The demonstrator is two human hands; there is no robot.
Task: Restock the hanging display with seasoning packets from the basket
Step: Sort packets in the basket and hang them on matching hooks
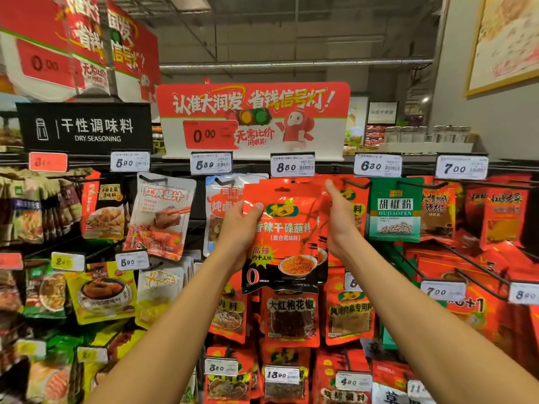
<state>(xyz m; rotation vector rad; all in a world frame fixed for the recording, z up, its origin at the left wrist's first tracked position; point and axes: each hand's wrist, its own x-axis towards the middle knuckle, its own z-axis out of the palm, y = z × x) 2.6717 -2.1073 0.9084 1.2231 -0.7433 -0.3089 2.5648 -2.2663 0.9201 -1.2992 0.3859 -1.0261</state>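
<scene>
A red and black seasoning packet (287,237) is held up in front of the hanging display, just under the 8.50 price tag (292,165). My left hand (239,228) grips its left edge, thumb on the front. My right hand (341,220) holds the right edge, thumb pointing up toward the top corner. The packet's hang hole sits near the top, level with the peg row. More packets of the same red kind hang behind it. The basket is out of view.
Rows of seasoning packets hang on black pegs all around: a green pepper packet (395,209) to the right, a white sauce packet (162,217) to the left, red packets below. A red promotional sign (253,118) stands on top. Long bare pegs (472,263) stick out at right.
</scene>
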